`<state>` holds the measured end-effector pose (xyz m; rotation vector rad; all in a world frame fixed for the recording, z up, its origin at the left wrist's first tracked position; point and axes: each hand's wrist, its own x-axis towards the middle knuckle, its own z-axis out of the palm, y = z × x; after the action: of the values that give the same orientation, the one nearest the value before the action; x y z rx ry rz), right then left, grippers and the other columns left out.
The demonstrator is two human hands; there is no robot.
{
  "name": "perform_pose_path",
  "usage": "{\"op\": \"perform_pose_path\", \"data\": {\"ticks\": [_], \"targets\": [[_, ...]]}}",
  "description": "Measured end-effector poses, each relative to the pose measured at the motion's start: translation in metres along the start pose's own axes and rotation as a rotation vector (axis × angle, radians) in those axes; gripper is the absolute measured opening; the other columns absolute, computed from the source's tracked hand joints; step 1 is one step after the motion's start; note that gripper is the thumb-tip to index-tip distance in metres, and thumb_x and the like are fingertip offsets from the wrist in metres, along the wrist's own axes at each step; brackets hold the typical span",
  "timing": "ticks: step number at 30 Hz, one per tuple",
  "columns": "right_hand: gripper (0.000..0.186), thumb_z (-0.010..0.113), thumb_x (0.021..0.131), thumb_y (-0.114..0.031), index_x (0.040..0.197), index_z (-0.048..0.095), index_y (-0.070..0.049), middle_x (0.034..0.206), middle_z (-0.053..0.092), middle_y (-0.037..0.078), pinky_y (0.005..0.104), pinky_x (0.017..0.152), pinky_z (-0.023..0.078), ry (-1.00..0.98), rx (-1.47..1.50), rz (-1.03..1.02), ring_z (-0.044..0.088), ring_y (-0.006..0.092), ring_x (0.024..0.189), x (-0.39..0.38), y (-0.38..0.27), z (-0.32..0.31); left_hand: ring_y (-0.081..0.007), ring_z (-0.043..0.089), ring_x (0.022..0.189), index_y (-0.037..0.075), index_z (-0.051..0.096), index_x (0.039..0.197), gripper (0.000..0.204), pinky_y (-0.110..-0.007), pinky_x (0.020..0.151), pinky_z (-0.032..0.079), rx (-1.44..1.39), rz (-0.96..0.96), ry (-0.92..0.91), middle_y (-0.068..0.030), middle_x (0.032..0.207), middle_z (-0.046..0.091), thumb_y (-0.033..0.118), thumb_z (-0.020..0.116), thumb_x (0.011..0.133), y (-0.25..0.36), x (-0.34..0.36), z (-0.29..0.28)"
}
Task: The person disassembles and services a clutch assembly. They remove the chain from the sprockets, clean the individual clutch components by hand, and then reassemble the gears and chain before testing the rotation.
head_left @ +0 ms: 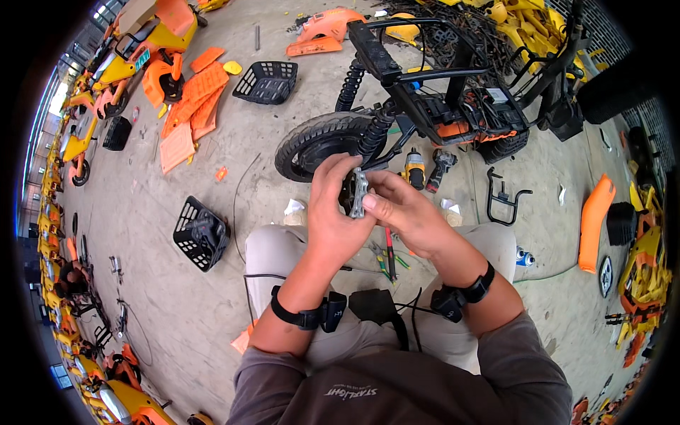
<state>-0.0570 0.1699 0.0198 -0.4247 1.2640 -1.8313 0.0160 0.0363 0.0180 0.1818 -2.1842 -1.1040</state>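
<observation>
The stripped scooter frame [453,106] stands beyond the fingertips, its rear wheel [319,145] just past them. Left hand [338,205] and right hand [404,212] both pinch a small grey metal bracket [360,191] between curled fingers. Judged risk: a loosened pinch drops it among the tools [388,258] below.

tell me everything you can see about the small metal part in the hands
The metal part is a small, flat, grey piece, looking like bare steel, held roughly upright above the person's knees, just in front of the rear wheel. The left hand grips it from the left; the right hand pinches it with the thumb on its lower edge. Finer detail is too small to tell.
</observation>
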Motion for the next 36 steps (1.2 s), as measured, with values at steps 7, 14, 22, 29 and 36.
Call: {"op": "perform_pose_path", "data": {"ticks": [7, 14, 22, 29, 36], "targets": [[0.063, 0.07, 0.094, -0.03, 0.139, 0.044, 0.005, 0.12, 0.057, 0.01, 0.0313, 0.099, 0.044, -0.049, 0.013, 0.036, 0.053, 0.0166, 0.113, 0.0, 0.004, 0.005, -0.0376, 0.056, 0.114, 0.004, 0.056, 0.124, 0.058, -0.043, 0.097, 0.047, -0.017, -0.022, -0.008, -0.0198, 0.123, 0.055, 0.006, 0.074, 0.068, -0.001, -0.005, -0.002], [0.064, 0.074, 0.091, -0.021, 0.14, 0.043, 0.007, 0.12, 0.058, 0.008, 0.0303, 0.099, 0.044, -0.08, 0.008, -0.01, 0.053, 0.0145, 0.112, -0.001, 0.008, 0.007, -0.0328, 0.057, 0.115, 0.004, 0.058, 0.123, 0.048, -0.039, 0.099, 0.046, 0.002, -0.048, 0.007, -0.0169, 0.124, 0.058, 0.003, 0.071, 0.077, 0.001, -0.007, -0.004], [0.067, 0.075, 0.089, -0.018, 0.142, 0.041, 0.006, 0.122, 0.057, 0.007, 0.0302, 0.1, 0.043, -0.115, -0.016, -0.03, 0.053, 0.0144, 0.113, 0.001, 0.002, 0.004, -0.0374, 0.056, 0.114, 0.006, 0.057, 0.125, 0.052, -0.043, 0.096, 0.047, 0.021, 0.013, 0.011, -0.0199, 0.124, 0.055, 0.004, 0.072, 0.075, 0.002, -0.002, -0.003], [0.073, 0.075, 0.089, -0.019, 0.145, 0.037, 0.006, 0.123, 0.056, 0.007, 0.0302, 0.1, 0.043, -0.091, 0.031, 0.018, 0.052, 0.0148, 0.113, 0.003, 0.01, 0.007, -0.0382, 0.056, 0.115, 0.006, 0.056, 0.126, 0.053, -0.043, 0.097, 0.047, -0.005, -0.042, 0.003, -0.0197, 0.126, 0.054, 0.005, 0.074, 0.075, 0.001, -0.004, -0.003], [0.074, 0.073, 0.09, -0.019, 0.148, 0.033, 0.005, 0.127, 0.054, 0.008, 0.0313, 0.102, 0.041, -0.1, 0.117, 0.031, 0.05, 0.0153, 0.116, -0.004, 0.017, 0.01, -0.0383, 0.055, 0.116, 0.007, 0.053, 0.128, 0.061, -0.043, 0.098, 0.047, 0.01, -0.012, -0.006, -0.0196, 0.128, 0.053, 0.008, 0.077, 0.073, 0.003, -0.01, -0.006]]}}
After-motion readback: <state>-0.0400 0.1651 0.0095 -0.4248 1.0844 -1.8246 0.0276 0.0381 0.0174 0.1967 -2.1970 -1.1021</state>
